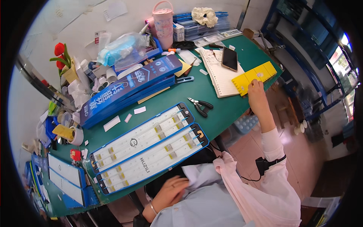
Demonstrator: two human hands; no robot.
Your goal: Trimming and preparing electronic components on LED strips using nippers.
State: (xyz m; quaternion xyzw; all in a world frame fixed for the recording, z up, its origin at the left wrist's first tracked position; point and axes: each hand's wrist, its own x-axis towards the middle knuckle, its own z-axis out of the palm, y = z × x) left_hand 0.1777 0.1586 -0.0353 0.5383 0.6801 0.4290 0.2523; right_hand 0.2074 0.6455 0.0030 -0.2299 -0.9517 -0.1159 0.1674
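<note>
- Right hand [256,90]: fingers bent, tips at the near side of a yellow strip [253,75]; whether they pinch or merely touch it cannot be told
- Yellow strip: at the right end of the green table [227,113], close to its front edge, beside the notebook [213,72]
- Left hand [173,192]: before the grey shirt [200,200], off the table's front edge, fingers loosely bent, palm hidden; whether it holds anything cannot be told
- Phone [229,59]: on the notebook
- Black-handled cutters [204,108]: between the notebook and two blue-rimmed white panels [151,159], which lie along the front edge
</note>
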